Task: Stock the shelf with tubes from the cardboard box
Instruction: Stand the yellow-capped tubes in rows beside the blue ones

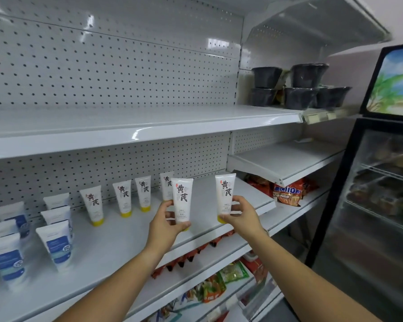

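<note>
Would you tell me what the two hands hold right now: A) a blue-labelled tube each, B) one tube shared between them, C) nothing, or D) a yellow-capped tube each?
D: the left hand grips one yellow-capped tube and the right hand pinches a second tube, both upright.

Bright, even white light from overhead. Glare patches flash on the pegboard [213, 44] and along the lip of the upper shelf [137, 133]. Shadows are faint and soft. The wide lens bows the shelving at the edges. The blue tubes [7, 259] far left are smeared, and the fridge door [382, 194] looks hazy.
</note>
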Tool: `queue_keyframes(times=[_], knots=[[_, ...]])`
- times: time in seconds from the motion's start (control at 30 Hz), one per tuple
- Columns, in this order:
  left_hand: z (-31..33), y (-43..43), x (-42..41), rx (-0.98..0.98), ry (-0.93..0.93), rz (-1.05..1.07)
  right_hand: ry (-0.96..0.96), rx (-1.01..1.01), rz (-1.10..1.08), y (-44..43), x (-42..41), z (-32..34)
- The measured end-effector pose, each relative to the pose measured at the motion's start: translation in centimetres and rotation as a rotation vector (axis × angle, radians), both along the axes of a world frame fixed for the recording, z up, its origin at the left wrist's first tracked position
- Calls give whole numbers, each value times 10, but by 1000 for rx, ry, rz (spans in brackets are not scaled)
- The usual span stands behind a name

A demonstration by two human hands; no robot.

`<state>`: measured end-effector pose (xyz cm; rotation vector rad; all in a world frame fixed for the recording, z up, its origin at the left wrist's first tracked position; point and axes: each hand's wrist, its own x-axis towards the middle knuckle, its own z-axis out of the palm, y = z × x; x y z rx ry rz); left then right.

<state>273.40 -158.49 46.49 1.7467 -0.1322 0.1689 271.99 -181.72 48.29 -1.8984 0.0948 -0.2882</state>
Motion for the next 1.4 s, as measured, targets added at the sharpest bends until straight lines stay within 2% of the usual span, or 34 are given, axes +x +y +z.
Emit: queue_keyframes(times=[0.37,0.57,0.9,1.4], knots=[[4,-53,27,-22,10,208,18,-20,172,-49,104,-11],[-9,-47,54,-13,19,282,12,-50,259,-31,156,-21],[-36,-20,105,-36,36,304,19,-66,268,10,230,-33],[-45,-4,111,40,37,410,86,-142,302,31,296,-74]])
